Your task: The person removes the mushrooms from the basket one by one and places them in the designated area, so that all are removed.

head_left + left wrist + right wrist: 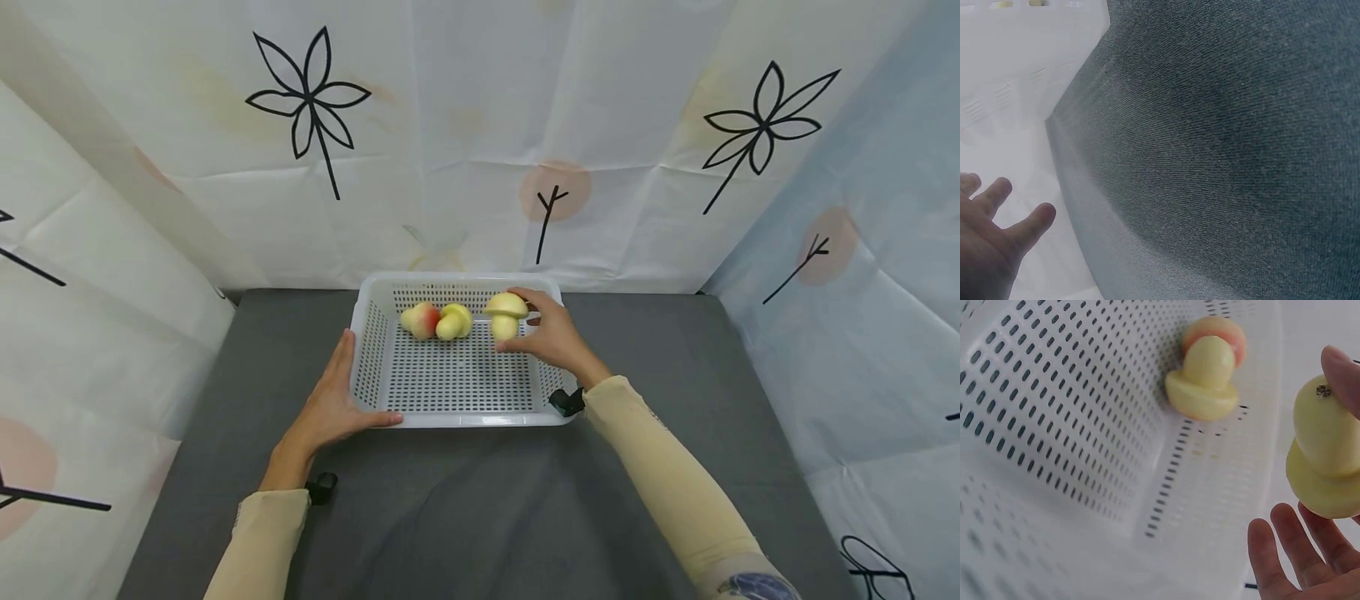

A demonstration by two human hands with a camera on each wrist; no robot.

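Observation:
A yellow toy mushroom [506,315] with a broad cap is pinched upright in my right hand [551,333], over the right part of a white plastic basket [465,419]. In the right wrist view the thumb presses the stem end of the mushroom [1325,434], and fingers reach toward the cap. My left hand [330,412] rests at the basket's front left corner, thumb along the front rim and straight fingers by the left side. Inside the basket, another yellow mushroom [454,322] lies tipped over beside a red-and-cream rounded piece [422,320].
The basket stands at the back of a dark grey cloth-covered table [450,517], close to a white patterned curtain [465,150]. More curtain hangs at the left and right. Perforated walls ring the basket.

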